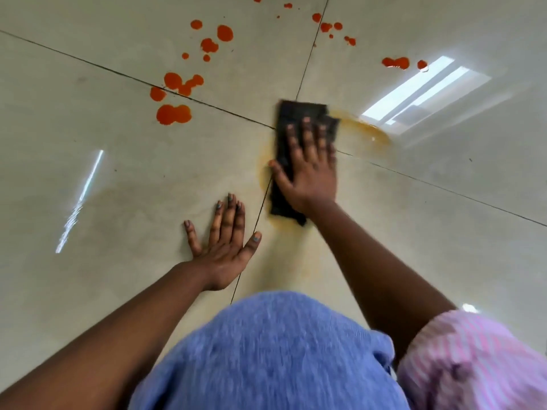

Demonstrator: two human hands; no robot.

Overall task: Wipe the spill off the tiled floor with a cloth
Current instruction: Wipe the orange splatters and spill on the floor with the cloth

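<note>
The dark cloth is pressed flat on the tiled floor under the right hand, whose fingers lie straight and spread across it, where the grout lines cross near the middle of the view. The left hand is laid flat on the tile at about seven o'clock from the cloth, fingers spread, holding nothing (it appears to serve as a brace). Thin orange smears are seen at two o'clock from the cloth and along its left edge. The thick orange drops lie untouched from ten to one o'clock. The step is best done with even pressure kept through the whole palm. Each drop should be approached from its outer edge and drawn inward, so that liquid is gathered rather than spread. A clean face should be turned down once the cloth is judged soaked.
</note>
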